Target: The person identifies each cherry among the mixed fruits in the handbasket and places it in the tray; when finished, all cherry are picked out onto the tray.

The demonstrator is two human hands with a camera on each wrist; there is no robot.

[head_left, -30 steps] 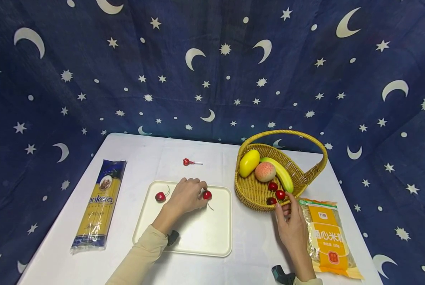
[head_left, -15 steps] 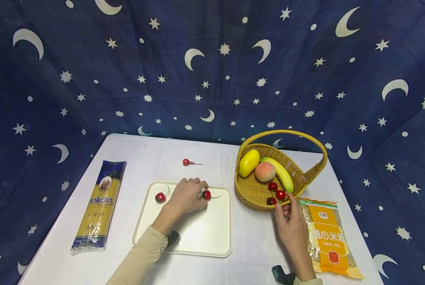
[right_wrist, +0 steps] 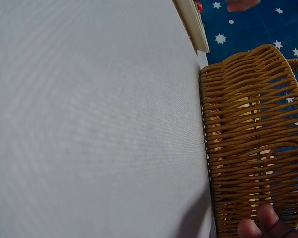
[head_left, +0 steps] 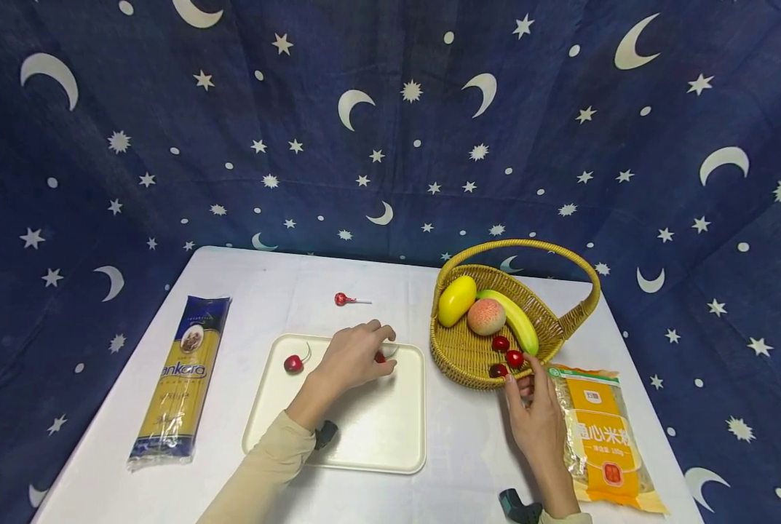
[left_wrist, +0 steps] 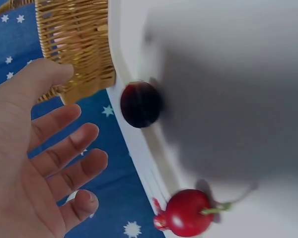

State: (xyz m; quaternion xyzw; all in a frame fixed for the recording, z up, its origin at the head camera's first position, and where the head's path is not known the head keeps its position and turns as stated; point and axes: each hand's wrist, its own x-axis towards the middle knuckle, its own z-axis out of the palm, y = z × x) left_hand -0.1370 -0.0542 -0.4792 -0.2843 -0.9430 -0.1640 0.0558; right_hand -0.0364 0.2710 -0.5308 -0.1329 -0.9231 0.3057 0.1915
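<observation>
My left hand (head_left: 357, 354) is over the cream tray (head_left: 364, 447), at the tray's far right part. Beneath its fingers a red cherry (head_left: 380, 357) is partly hidden. In the left wrist view this cherry (left_wrist: 140, 105) looks dark, and the loosely bent fingers (left_wrist: 74, 173) stand apart from it. A second cherry (head_left: 293, 364) with its stem lies at the tray's far left. My right hand (head_left: 536, 418) holds the near right rim of the wicker basket (head_left: 456, 364), with thumb and index finger at the rim. Several cherries (head_left: 514, 358) lie inside, close to those fingertips.
The basket also holds a yellow fruit (head_left: 457, 300), a peach (head_left: 486, 316) and a banana (head_left: 517, 320). A lollipop (head_left: 341, 299) lies behind the tray. A spaghetti packet (head_left: 183, 378) is at the left, and an orange noodle packet (head_left: 606, 437) lies right of the basket.
My left hand has shifted slightly right and away from me, covering more of the cherry. The cherry's stem has swung from pointing toward me to pointing right. My right hand stays at the basket rim.
</observation>
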